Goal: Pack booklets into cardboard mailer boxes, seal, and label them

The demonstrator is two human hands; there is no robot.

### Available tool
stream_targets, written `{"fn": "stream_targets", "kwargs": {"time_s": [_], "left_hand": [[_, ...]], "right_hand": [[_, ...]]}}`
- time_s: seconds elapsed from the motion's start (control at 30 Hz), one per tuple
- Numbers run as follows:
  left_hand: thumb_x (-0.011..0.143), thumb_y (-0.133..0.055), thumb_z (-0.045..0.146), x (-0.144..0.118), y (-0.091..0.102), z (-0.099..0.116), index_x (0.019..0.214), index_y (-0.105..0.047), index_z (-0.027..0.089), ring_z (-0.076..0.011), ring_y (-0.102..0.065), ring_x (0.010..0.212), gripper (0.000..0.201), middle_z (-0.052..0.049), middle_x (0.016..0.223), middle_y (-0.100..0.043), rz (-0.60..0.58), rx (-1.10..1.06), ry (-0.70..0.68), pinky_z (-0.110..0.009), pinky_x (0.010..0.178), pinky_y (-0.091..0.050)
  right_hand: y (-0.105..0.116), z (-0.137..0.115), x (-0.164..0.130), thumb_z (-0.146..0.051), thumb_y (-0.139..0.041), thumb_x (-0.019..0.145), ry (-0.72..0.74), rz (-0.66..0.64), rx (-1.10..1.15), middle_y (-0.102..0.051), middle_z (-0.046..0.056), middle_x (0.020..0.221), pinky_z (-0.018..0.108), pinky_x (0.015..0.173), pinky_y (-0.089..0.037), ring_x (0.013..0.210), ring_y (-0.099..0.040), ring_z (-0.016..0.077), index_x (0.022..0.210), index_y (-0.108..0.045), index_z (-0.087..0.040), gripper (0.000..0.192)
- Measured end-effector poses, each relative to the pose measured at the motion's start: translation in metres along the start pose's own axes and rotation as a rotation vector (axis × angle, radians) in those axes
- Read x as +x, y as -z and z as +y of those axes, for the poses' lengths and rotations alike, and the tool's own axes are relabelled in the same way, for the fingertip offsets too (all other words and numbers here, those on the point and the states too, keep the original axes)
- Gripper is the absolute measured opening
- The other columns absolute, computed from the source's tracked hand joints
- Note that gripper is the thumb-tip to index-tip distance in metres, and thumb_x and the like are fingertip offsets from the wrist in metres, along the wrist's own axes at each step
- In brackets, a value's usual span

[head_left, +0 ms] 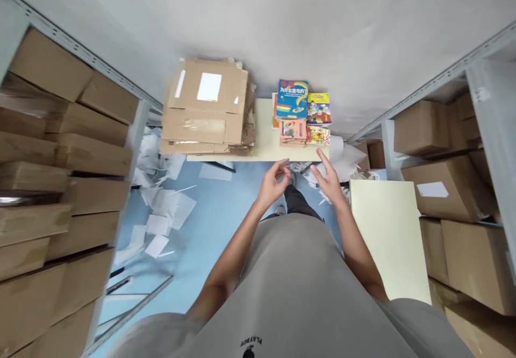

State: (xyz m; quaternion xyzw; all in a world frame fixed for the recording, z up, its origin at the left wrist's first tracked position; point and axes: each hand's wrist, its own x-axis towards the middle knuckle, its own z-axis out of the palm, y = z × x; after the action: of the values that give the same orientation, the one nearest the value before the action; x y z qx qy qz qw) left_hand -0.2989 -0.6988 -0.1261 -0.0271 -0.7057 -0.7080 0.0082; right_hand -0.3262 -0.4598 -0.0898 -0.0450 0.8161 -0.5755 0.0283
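Observation:
My left hand (274, 183) hovers before the front edge of a pale yellow table (264, 132), fingers loosely curved and apart, with nothing in it. To its right my right hand (329, 179) is open, thumb and forefinger spread, also holding nothing. Beyond both hands, books lie in piles on the table's right part. A blue book (293, 100) tops the back left pile, and a purple and yellow book (319, 109) lies beside it. Nearer to me are a pile of small pink booklets (293, 131) and a colourful small booklet (318, 134).
Flattened cardboard boxes (205, 111) are stacked on the table's left part. Shelves of cartons stand on the left (92, 186) and right (451, 186). A second pale yellow table (389, 234) is at my right. Paper scraps (167, 213) litter the blue floor.

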Motion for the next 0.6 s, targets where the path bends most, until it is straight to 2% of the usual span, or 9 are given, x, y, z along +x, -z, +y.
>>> {"fn": "stream_targets", "kwargs": {"time_s": [0.17,0.3,0.47,0.6], "left_hand": [[0.108,-0.073,0.037,0.06,0.02,-0.004,0.148,-0.073,0.022,-0.0273,-0.084,0.132,0.043,-0.008,0.114,-0.081,0.054,0.079,0.012,-0.049,0.123,-0.068],[0.103,-0.074,0.034,0.112,0.032,-0.015,0.136,-0.077,0.02,-0.0248,-0.085,0.12,0.036,-0.009,0.113,-0.082,0.114,0.128,0.105,-0.049,0.122,-0.068],[0.095,-0.076,0.028,0.189,0.044,-0.053,0.139,-0.077,0.019,-0.0259,-0.084,0.115,0.045,-0.009,0.11,-0.085,0.132,0.237,0.275,-0.051,0.121,-0.068],[0.089,-0.075,0.021,0.25,0.039,-0.084,0.133,-0.078,0.017,-0.0347,-0.082,0.125,0.044,-0.018,0.129,-0.086,0.123,0.412,0.399,-0.062,0.127,-0.062]], "right_hand": [[-0.021,0.003,0.07,-0.097,-0.067,0.103,-0.029,-0.137,0.062,-0.055,0.008,0.19,0.055,0.155,-0.029,0.183,-0.044,0.0345,0.185,-0.058,-0.032,0.105],[-0.025,0.019,0.13,-0.101,-0.068,0.099,-0.071,-0.213,0.101,-0.056,0.011,0.189,0.053,0.154,-0.031,0.182,-0.046,0.0353,0.181,-0.062,-0.028,0.11],[-0.024,0.068,0.212,-0.103,-0.07,0.094,-0.16,-0.171,0.11,-0.06,0.018,0.185,0.056,0.15,-0.037,0.177,-0.053,0.0376,0.172,-0.071,-0.023,0.112],[-0.014,0.117,0.273,-0.094,-0.076,0.091,-0.253,-0.072,0.023,-0.073,0.023,0.17,0.061,0.144,-0.045,0.163,-0.066,0.0385,0.153,-0.08,-0.019,0.097]]}}
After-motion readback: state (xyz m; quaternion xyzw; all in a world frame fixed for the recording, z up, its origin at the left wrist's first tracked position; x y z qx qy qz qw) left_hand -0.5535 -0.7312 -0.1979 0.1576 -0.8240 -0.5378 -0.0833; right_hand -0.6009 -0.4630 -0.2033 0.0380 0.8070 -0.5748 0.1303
